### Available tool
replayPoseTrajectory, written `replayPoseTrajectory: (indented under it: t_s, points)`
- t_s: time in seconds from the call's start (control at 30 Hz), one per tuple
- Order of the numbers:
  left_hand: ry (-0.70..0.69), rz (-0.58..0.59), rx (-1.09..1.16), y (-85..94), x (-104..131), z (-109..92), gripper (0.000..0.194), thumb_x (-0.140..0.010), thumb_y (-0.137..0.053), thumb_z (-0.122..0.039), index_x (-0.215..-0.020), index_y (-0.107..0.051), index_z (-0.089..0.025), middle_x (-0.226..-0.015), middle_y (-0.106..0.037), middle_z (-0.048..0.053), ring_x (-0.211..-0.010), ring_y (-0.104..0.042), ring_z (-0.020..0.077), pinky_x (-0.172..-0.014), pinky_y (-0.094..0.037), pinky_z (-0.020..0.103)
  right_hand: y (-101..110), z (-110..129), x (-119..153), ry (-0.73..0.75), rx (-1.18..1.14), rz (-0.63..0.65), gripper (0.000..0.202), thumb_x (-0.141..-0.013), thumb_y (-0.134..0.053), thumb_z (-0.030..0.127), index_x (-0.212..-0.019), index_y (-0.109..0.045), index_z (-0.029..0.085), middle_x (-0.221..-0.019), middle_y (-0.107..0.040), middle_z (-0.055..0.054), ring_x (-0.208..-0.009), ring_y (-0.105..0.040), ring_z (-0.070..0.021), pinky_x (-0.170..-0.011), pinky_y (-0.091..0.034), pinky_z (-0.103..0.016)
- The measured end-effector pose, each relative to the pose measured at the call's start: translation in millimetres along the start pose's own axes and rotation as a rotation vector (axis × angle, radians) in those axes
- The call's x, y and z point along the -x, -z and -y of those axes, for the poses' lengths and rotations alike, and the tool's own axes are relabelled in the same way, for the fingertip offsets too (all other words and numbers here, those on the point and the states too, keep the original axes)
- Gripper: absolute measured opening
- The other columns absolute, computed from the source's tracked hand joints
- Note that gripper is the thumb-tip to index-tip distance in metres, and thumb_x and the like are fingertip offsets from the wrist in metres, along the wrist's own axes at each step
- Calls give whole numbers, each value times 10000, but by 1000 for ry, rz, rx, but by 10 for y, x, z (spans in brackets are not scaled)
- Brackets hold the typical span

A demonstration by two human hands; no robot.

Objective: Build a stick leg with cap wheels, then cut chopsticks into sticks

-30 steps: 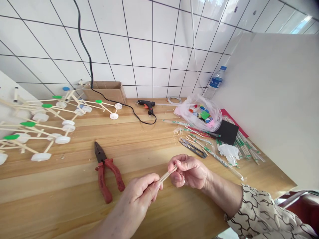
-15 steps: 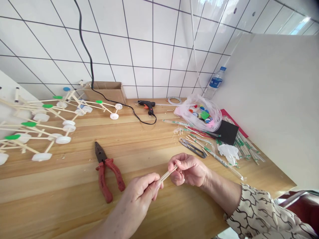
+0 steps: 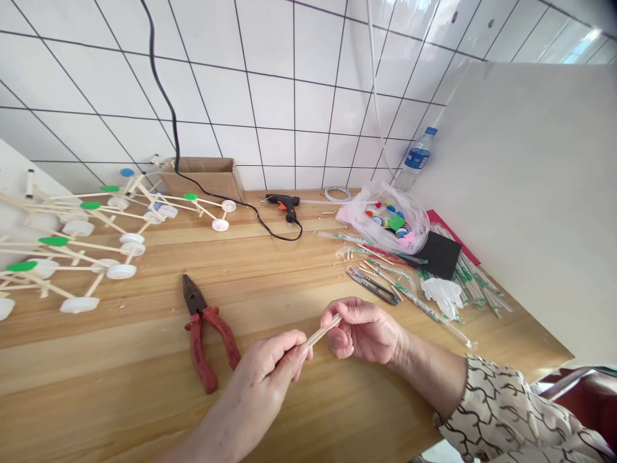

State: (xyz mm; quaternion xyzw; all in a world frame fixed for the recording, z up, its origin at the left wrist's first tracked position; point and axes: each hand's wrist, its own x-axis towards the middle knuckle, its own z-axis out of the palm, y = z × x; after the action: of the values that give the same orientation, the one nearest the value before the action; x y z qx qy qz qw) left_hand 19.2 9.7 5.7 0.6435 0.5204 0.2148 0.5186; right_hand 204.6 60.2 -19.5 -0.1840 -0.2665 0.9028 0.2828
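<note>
Both hands are up over the near part of the wooden table (image 3: 299, 270), holding a thin wooden stick (image 3: 322, 334) between them. The left hand (image 3: 270, 368) pinches the lower end with thumb and forefinger, its other fingers curled under, the bare forearm running in from the bottom edge. The right hand (image 3: 362, 331) pinches the upper end, knuckles towards the wall, the wrist leading back to a patterned sleeve (image 3: 506, 411). The stick slants up to the right, clear of the tabletop, and the two hands sit just beside each other without touching.

Of containers there are three. A clear plastic bag (image 3: 385, 222) lies open near the right, with coloured bottle caps inside, green, blue, red and pink among them; too jumbled to count. A cardboard box (image 3: 207, 177) stands against the tiled wall, and what is in it cannot be seen from here. One water bottle (image 3: 415, 157) with a blue cap stands upright in the corner.

One pair of red-handled pliers (image 3: 208, 334) lies flat just left of the left hand. One black glue gun (image 3: 285, 204) rests further back, its cord looping up the wall. One small pair of snips (image 3: 372, 286) lies beyond the right hand, beside a loose scatter of wrapped chopsticks (image 3: 470, 283). On the far left sit stick frames with white caps for wheels (image 3: 77, 244); four green caps show on that side and a fifth nearer the box.
</note>
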Motion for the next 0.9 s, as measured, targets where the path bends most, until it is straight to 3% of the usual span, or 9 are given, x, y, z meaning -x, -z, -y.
replayPoseTrajectory:
  t_s: [0.4,0.9]
  points:
    - [19,10,23,-15,4,14,328,-881,-337,-391,-642,-447,-196,-549,-347,-55,-527,-371,110,-528,-295,226,32,-13,9,-1,27,4,251,-718,-713,326,-778,-673,85,-512,-545,-5,-429,-450,-78,-445,-244,-213]
    - [-8,-17,27,-23,19,-10,349,-873,-355,-376,-573,-323,-201,-545,-347,-52,-536,-376,110,-575,-331,219,39,29,35,-15,73,-4,240,-733,-691,307,-785,-672,73,-516,-550,-10,-437,-472,-94,-462,-256,-228]
